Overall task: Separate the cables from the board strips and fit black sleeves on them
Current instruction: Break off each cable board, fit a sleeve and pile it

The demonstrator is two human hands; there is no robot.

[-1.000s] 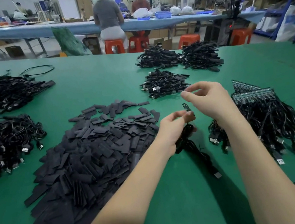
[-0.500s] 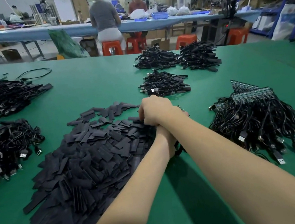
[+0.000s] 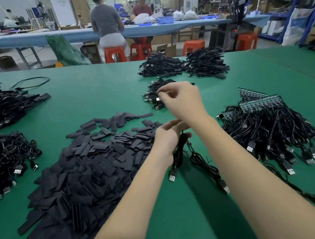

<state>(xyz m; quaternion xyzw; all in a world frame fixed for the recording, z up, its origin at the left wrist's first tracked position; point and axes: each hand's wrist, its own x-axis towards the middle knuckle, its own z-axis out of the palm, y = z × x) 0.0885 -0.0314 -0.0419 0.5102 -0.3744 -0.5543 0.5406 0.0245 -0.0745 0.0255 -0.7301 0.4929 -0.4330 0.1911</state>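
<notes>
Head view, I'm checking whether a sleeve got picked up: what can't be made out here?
- Right hand: whatever its curled fingertips pinch is too small and blurred to identify.
- Left hand: it grips a cable bundle, but the palm hides the bundle's upper end.
- Board strips: too small to count.
- Sleeve pile: its near end is cut off by the bottom edge.

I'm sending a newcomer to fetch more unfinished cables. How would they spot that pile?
On the green table, look right of the person's right hand. The tangled cable pile there is the only one with blue board strips still attached along its far edge.
</notes>
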